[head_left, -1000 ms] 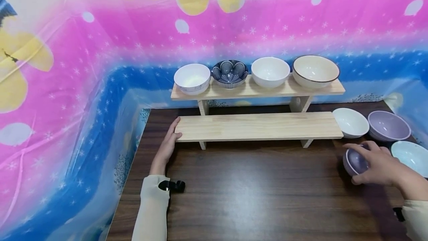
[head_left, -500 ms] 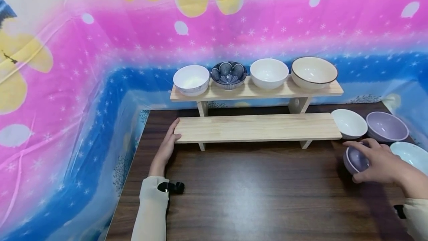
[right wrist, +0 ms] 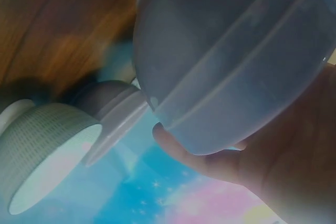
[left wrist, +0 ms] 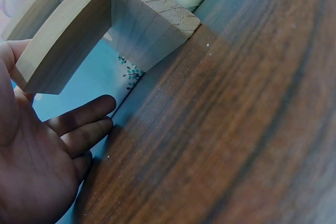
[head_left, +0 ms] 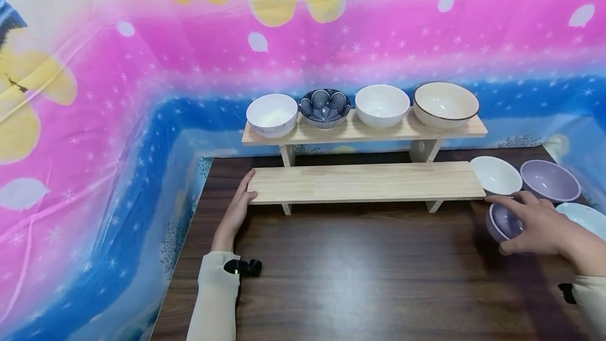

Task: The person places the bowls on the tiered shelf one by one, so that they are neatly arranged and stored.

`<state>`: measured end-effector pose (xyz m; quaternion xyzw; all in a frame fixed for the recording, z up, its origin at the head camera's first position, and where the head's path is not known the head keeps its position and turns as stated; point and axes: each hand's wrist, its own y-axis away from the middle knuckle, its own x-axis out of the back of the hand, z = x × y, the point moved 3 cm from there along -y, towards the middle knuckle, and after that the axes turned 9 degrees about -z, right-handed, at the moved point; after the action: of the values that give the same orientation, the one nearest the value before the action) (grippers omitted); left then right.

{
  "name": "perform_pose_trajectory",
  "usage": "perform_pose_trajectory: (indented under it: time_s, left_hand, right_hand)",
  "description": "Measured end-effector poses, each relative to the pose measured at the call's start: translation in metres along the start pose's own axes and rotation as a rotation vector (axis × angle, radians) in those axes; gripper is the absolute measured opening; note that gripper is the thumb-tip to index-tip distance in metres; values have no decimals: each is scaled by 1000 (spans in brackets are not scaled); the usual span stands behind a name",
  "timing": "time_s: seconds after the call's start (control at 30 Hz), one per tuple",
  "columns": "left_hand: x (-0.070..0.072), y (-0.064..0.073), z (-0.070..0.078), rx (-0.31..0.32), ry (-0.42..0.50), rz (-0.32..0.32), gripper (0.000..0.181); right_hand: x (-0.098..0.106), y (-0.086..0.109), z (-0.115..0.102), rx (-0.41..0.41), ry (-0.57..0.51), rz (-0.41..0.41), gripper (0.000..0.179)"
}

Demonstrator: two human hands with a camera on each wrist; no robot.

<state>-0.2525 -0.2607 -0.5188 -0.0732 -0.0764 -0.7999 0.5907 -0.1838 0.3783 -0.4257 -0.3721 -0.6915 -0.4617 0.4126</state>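
Note:
My right hand (head_left: 539,222) grips a small purple bowl (head_left: 503,221) by its rim, near the front right corner of the two-tier wooden shelf. In the right wrist view, the held bowl (right wrist: 226,61) fills the upper part, tilted, its ribbed outside showing. At the other end, my left hand (head_left: 236,207) holds the left end of the lower shelf board (head_left: 364,183). The left wrist view shows the board's end (left wrist: 58,51) between thumb and forefinger of my left hand (left wrist: 42,166), the other fingers extended below it.
On the upper board stand a white bowl (head_left: 272,114), a dark patterned bowl (head_left: 324,108), another white bowl (head_left: 382,105) and a cream bowl with a dark rim (head_left: 446,104). Right of the shelf sit a white bowl (head_left: 496,175), a larger purple bowl (head_left: 550,180) and a pale blue bowl (head_left: 584,220).
My right hand has edged slightly away from me, toward the shelf and the white bowl, with the small purple bowl in it. My left hand keeps its place on the board.

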Motion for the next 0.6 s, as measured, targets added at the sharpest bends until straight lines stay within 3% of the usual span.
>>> perform_pose_trajectory:
  time_s: [0.6]
  left_hand:
    - [1,-3,1,45,5,-4,67]
  right_hand:
    - [17,-2,-8,53,55,32,107]
